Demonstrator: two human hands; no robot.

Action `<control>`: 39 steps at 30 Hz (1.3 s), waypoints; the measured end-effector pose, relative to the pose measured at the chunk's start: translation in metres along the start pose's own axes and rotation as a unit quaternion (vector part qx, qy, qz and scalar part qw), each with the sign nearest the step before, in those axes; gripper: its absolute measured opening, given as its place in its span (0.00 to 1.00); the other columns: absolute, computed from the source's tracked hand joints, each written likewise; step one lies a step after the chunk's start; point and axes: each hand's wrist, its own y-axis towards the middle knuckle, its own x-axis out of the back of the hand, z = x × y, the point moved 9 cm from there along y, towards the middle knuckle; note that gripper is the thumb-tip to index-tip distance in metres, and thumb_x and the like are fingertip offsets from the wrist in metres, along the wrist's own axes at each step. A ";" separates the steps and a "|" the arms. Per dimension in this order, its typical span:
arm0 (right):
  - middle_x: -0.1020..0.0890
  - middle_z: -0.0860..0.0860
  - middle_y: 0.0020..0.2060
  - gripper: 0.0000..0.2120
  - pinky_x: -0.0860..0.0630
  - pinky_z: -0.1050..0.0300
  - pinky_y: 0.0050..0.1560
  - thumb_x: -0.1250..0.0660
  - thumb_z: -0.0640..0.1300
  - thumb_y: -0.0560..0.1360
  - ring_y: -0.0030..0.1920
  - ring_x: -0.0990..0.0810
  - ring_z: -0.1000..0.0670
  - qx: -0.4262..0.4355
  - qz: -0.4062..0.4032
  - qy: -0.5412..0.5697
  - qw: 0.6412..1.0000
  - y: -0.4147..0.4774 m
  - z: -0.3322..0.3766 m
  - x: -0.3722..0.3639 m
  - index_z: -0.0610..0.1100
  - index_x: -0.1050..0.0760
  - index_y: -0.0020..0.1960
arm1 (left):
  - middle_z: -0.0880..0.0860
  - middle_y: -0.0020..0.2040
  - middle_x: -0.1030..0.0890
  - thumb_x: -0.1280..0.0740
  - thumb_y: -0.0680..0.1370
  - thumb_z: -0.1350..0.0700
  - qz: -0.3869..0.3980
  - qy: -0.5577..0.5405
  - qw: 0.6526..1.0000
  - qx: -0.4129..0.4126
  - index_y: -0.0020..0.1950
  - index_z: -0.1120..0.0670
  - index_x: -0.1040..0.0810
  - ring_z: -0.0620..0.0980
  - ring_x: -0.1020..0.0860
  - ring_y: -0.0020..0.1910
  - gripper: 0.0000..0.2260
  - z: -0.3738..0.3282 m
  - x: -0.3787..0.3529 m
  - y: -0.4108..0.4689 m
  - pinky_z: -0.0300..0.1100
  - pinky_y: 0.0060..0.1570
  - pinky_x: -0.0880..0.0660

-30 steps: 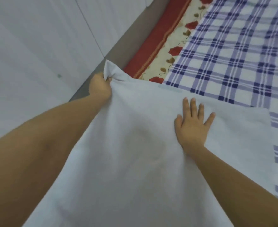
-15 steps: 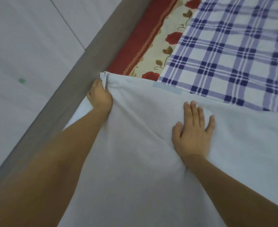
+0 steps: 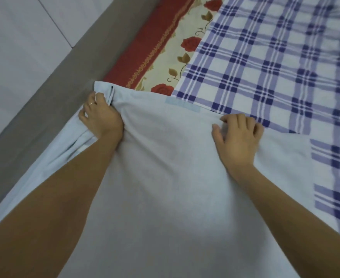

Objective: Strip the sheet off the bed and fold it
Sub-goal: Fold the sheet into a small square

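Head view: sheet [image 3: 165, 187] corner bunched inside left fingers [image 3: 94, 103].

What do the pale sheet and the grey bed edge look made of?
The pale sheet: thin woven cloth, probably cotton, matte; it bunches into folds under the left hand. The grey bed edge: matte, possibly fabric-covered or painted; too blurred to say.

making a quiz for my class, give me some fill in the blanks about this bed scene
The left hand grips a ____ of the pale sheet.
The ring is on the ____ hand.
The mattress print shows red ____.
The right hand curls its fingers at the sheet's far ____.
Missing words: corner; left; roses; edge.
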 end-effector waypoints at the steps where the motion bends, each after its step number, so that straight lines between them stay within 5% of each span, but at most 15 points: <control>1: 0.22 0.47 0.46 0.15 0.43 0.51 0.56 0.39 0.55 0.76 0.50 0.27 0.43 0.021 0.004 -0.026 0.999 0.005 0.000 -0.005 0.44 0.24 0.51 | 0.54 0.71 0.33 0.44 0.76 0.59 -0.002 -0.003 1.000 -0.002 0.66 0.55 0.31 0.54 0.35 0.69 0.18 0.000 -0.001 0.001 0.50 0.67 0.45; 6: 0.22 0.43 0.38 0.17 0.41 0.54 0.45 0.43 0.50 0.80 0.35 0.31 0.46 0.057 -0.014 0.026 0.998 0.024 0.010 0.002 0.39 0.27 0.42 | 0.53 0.71 0.32 0.44 0.76 0.60 0.005 -0.014 1.000 0.007 0.67 0.55 0.30 0.54 0.33 0.68 0.19 0.000 0.001 0.009 0.47 0.66 0.43; 16: 0.32 0.47 0.27 0.18 0.51 0.57 0.27 0.50 0.54 0.81 0.27 0.37 0.47 -0.027 -0.011 0.061 0.998 0.034 -0.014 -0.011 0.42 0.35 0.40 | 0.60 0.60 0.24 0.45 0.78 0.60 0.004 -0.017 0.999 0.040 0.60 0.60 0.26 0.59 0.26 0.60 0.13 -0.006 -0.003 0.040 0.50 0.57 0.33; 19: 0.33 0.48 0.26 0.19 0.53 0.62 0.27 0.51 0.55 0.80 0.26 0.38 0.48 -0.037 -0.018 0.062 0.997 0.034 -0.016 -0.012 0.43 0.35 0.39 | 0.59 0.61 0.24 0.45 0.78 0.58 -0.015 -0.035 0.998 0.049 0.62 0.58 0.27 0.58 0.27 0.61 0.14 -0.004 -0.002 0.040 0.48 0.56 0.33; 26: 0.29 0.47 0.30 0.19 0.43 0.56 0.33 0.45 0.52 0.81 0.31 0.34 0.46 -0.056 0.025 0.051 0.997 0.039 -0.015 -0.021 0.39 0.27 0.43 | 0.57 0.54 0.20 0.48 0.82 0.52 -0.039 -0.074 0.993 0.081 0.65 0.52 0.32 0.59 0.22 0.51 0.14 -0.004 0.006 0.036 0.46 0.42 0.34; 29: 0.22 0.41 0.34 0.19 0.42 0.55 0.33 0.46 0.52 0.81 0.33 0.28 0.41 -0.039 0.020 0.047 0.998 0.041 -0.012 -0.016 0.39 0.27 0.45 | 0.56 0.62 0.23 0.45 0.80 0.57 -0.030 -0.110 0.992 0.046 0.71 0.50 0.36 0.58 0.25 0.59 0.18 -0.015 0.013 0.032 0.49 0.55 0.32; 32: 0.19 0.42 0.38 0.19 0.41 0.54 0.35 0.48 0.53 0.82 0.37 0.24 0.39 -0.023 0.038 0.025 0.999 0.043 -0.009 -0.019 0.40 0.27 0.46 | 0.55 0.72 0.34 0.42 0.77 0.60 -0.045 -0.120 0.992 -0.017 0.72 0.50 0.35 0.54 0.37 0.71 0.23 -0.036 0.043 -0.014 0.50 0.71 0.45; 36: 0.19 0.42 0.38 0.19 0.41 0.54 0.36 0.47 0.52 0.82 0.36 0.24 0.39 -0.016 0.031 0.023 0.999 0.044 -0.005 -0.013 0.39 0.27 0.45 | 0.50 0.77 0.44 0.50 0.77 0.44 0.168 -0.038 0.972 -0.162 0.74 0.43 0.40 0.53 0.49 0.76 0.24 -0.052 0.038 -0.155 0.58 0.71 0.60; 39: 0.19 0.43 0.39 0.18 0.42 0.55 0.38 0.47 0.52 0.82 0.37 0.25 0.40 -0.015 0.051 0.027 0.998 0.044 -0.006 -0.017 0.40 0.27 0.46 | 0.50 0.78 0.46 0.49 0.75 0.42 0.169 0.041 0.968 -0.183 0.77 0.44 0.46 0.56 0.47 0.76 0.29 -0.042 0.029 -0.191 0.63 0.70 0.55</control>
